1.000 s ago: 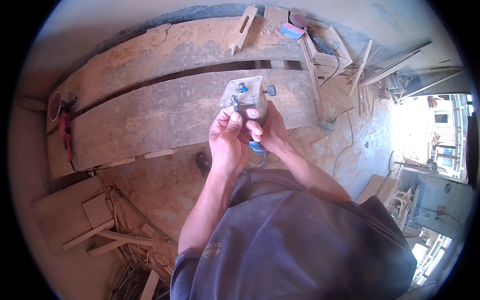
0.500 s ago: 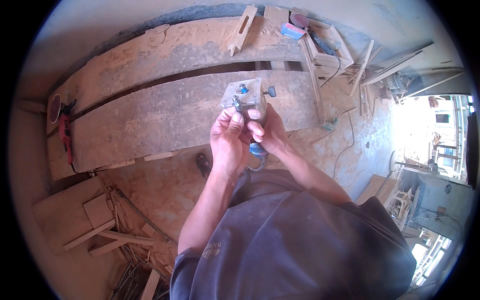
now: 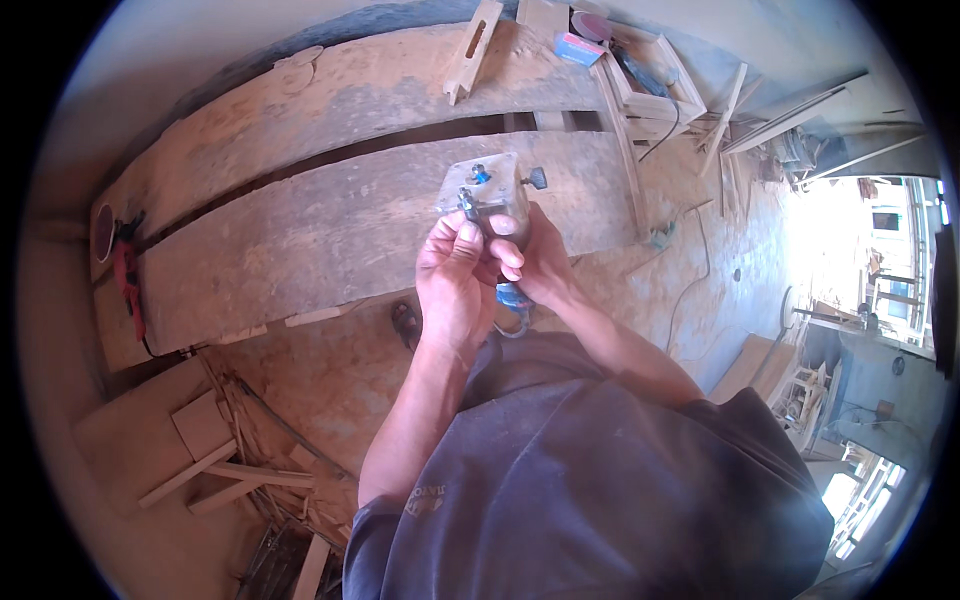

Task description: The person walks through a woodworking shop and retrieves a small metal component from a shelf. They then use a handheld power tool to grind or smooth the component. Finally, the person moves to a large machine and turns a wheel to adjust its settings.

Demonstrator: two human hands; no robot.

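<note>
Close in front of my body, over the near edge of the workbench (image 3: 330,235), I hold a trim router (image 3: 510,228) with its flat base plate (image 3: 500,168) turned up. My right hand (image 3: 543,262) is closed around the router's body from the right. A blue-tipped part pokes through the plate's opening, and a dark knob (image 3: 538,178) sticks out at the plate's right. Between thumb and finger, my left hand (image 3: 445,270) pinches a small metal router bit (image 3: 466,203) upright beside the plate. Below the hands shows the router's blue end (image 3: 513,297). Its lower body is partly hidden by fingers.
A red angle grinder (image 3: 128,275) with a disc lies at the bench's left end. Toward the back are a slotted wood piece (image 3: 474,50), a small box (image 3: 579,49) and a wooden frame (image 3: 665,65). Wood offcuts (image 3: 255,473) litter the lower-left floor.
The view has shifted slightly. Both hands keep the same hold on the router and the bit, with hardly any movement between them.
</note>
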